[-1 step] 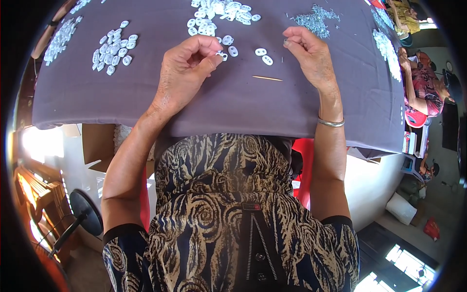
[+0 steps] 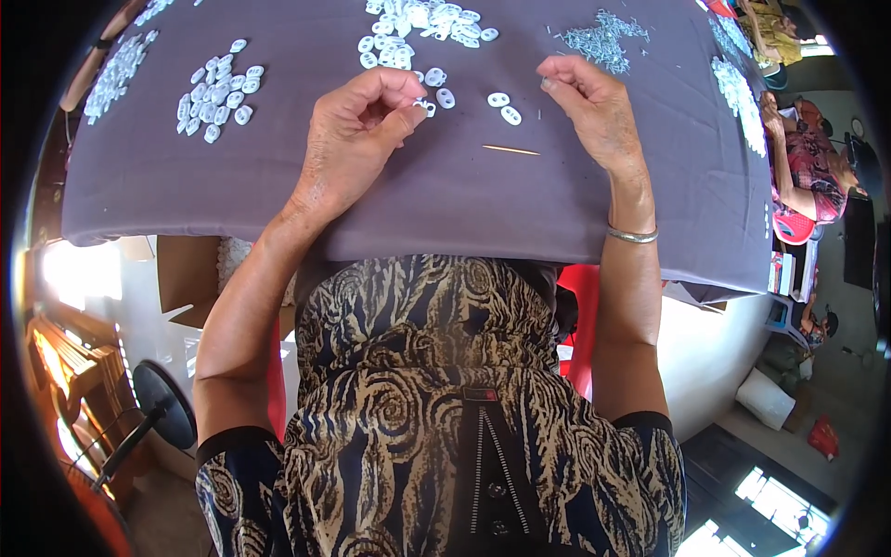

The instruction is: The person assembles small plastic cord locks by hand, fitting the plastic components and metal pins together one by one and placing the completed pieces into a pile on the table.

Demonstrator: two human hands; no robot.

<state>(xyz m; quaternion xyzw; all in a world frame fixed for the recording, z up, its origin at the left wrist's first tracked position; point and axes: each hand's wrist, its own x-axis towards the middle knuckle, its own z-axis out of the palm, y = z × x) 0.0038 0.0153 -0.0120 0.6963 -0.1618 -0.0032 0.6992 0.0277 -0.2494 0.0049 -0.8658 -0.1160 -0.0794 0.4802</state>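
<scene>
Person seated at a table draped in a grey-purple cloth (image 2: pixel 445 204), both bare forearms up on it. Left hand (image 2: pixel 357 139) is curled, thumb and forefinger pinched together on one small white oval piece (image 2: pixel 425 107) at the fingertips; the piece sits just above the cloth near the table's middle. Right hand (image 2: pixel 594 107) is also curled, fingertips drawn close together; whether anything is between them, cannot tell, too small to see. One silver bangle (image 2: pixel 633 236) on the right wrist. Between the two hands: four loose white ovals (image 2: pixel 501 100) lying singly on the cloth, each with two small holes, two nearer the left fingertips, two nearer the right. Just below them, one thin pale stick (image 2: pixel 510 149), lying nearly flat across, apart from both hands. Piles, counted: one heap of white pieces (image 2: pixel 418 23) at the far edge beyond the left hand; one scattered cluster (image 2: pixel 218 93) off to the left, roughly twenty pieces; one further spread (image 2: pixel 116 70) at the far left rim; one strip of white pieces (image 2: pixel 738 93) along the right side. One heap of small grey metal bits (image 2: pixel 603 37) lies beyond the right hand. Another person in a patterned red top (image 2: pixel 812 158) sits at the right edge by a red chair (image 2: pixel 794 227).
</scene>
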